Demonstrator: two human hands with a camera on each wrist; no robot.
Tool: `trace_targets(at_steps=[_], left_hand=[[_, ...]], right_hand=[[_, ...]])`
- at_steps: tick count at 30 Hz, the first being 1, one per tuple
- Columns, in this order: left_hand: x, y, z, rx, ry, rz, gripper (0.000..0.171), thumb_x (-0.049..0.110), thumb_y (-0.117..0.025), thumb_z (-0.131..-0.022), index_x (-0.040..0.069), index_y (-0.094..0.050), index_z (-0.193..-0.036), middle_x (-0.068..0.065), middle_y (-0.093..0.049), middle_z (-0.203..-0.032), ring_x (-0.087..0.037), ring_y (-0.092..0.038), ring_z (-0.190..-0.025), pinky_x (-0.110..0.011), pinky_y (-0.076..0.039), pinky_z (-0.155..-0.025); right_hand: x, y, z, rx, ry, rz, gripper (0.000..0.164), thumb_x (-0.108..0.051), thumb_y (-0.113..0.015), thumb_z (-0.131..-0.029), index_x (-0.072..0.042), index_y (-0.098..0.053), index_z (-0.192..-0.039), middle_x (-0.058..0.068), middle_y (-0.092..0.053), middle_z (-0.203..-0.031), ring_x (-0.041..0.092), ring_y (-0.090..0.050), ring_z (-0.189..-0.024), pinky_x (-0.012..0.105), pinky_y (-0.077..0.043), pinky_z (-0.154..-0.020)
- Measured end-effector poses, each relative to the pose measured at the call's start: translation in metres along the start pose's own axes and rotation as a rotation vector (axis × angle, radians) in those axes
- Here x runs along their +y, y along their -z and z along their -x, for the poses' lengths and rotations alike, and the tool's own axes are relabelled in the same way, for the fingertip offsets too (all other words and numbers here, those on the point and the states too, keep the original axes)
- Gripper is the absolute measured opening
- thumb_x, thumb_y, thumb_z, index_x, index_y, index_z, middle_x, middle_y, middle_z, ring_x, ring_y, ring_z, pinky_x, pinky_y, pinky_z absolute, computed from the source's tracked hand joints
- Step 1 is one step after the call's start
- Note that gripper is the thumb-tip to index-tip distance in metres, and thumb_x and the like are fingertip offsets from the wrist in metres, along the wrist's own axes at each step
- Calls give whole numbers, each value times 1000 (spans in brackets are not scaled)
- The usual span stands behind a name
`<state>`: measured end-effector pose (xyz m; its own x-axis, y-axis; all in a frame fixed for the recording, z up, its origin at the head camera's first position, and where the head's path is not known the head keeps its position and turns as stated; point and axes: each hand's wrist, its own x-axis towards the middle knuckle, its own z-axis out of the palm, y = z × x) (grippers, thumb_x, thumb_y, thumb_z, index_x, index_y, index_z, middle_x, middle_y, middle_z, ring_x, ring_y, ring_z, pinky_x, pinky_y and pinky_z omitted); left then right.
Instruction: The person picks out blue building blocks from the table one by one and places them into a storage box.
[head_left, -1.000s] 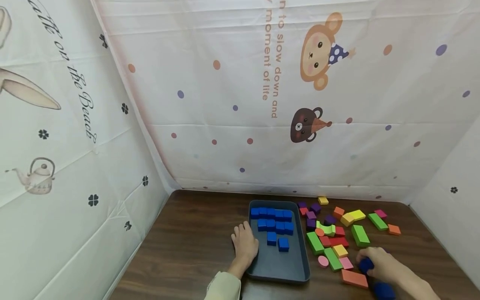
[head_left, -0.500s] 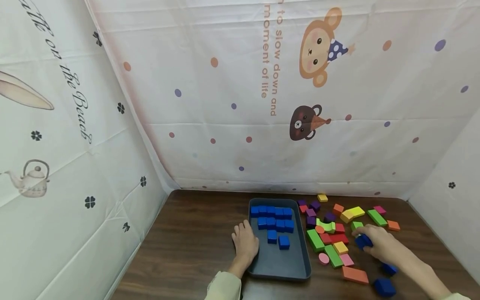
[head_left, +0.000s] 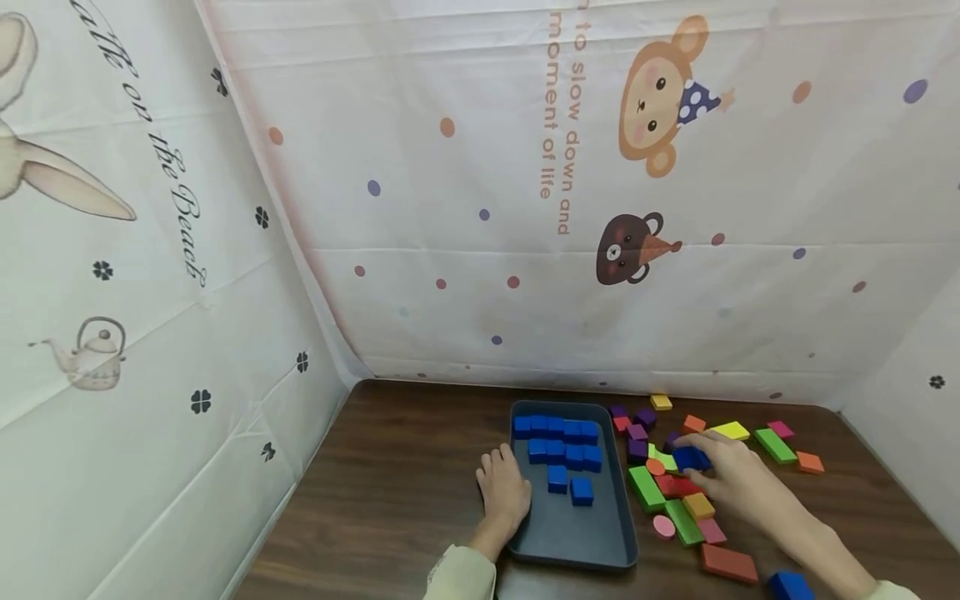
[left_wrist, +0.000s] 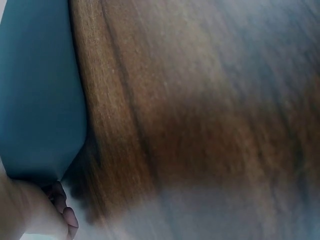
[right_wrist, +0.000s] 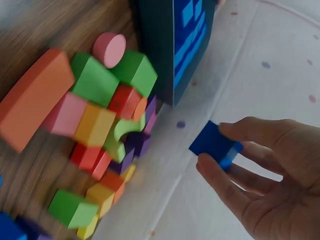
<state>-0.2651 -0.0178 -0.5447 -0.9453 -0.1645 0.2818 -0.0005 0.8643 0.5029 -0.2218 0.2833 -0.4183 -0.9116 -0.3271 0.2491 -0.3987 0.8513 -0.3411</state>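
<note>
My right hand [head_left: 738, 479] pinches a blue cube [head_left: 688, 458] between thumb and fingers, raised above the loose coloured blocks. In the right wrist view the same cube [right_wrist: 212, 142] sits at the fingertips of that hand [right_wrist: 270, 170]. A dark grey tray [head_left: 570, 542] lies left of the blocks, with blue cubes [head_left: 555, 451] in two fuller rows and a pair in front. Against the tray's left rim rests my left hand [head_left: 504, 493], its fingers loosely bent; the left wrist view shows only part of this hand [left_wrist: 42, 210] beside the tray wall [left_wrist: 42, 95].
Loose blocks lie right of the tray: a green block [head_left: 647, 488], a pink cylinder [head_left: 663, 527], an orange-red block [head_left: 729, 563] and purple cubes near the back. Another blue block [head_left: 791, 586] lies at the front right. A white printed cloth [head_left: 465, 317] hangs behind the table.
The right hand has lifted the blue cube from the front right and carried it left and away over the blocks. The left hand stays at the tray; the head view has shifted slightly.
</note>
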Motion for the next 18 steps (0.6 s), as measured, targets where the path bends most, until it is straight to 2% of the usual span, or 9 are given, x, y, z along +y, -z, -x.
trace_targets(at_steps=[3, 8, 14, 18], left_hand=[[1, 0, 1, 10, -4, 2, 38, 4, -78, -81, 0, -56, -112, -17, -63, -103, -29, -49, -92, -45, -40, -79], [1, 0, 1, 21, -10, -7, 37, 3, -78, -80, 0, -56, -110, -16, -62, -101, -29, -48, -91, -43, -39, -77], [1, 1, 2, 29, -1, -16, 39, 5, -78, -80, 0, -57, -113, -15, -63, -103, -29, -50, -92, -43, -40, -78], [1, 4, 3, 27, 1, -20, 38, 6, -78, -81, 1, -57, -112, -15, -63, -102, -28, -49, -91, -43, -41, -78]], right_hand=[[-12, -7, -7, -22, 10, -34, 33, -3, -79, -82, 0, -70, -114, 14, -71, -103, -1, -50, -61, 20, -45, -52], [-29, -26, -19, -68, 107, -28, 33, -5, -81, -81, -2, -72, -112, 17, -72, -107, -1, -53, -62, 19, -46, -53], [-43, -49, -31, -146, 157, -14, 30, -7, -83, -80, -2, -73, -108, 13, -73, -103, 15, -68, -77, 25, -57, -63], [-44, -63, -34, -166, 177, -12, 29, -8, -84, -80, -2, -73, -105, 10, -72, -99, 20, -70, -82, 31, -60, -67]])
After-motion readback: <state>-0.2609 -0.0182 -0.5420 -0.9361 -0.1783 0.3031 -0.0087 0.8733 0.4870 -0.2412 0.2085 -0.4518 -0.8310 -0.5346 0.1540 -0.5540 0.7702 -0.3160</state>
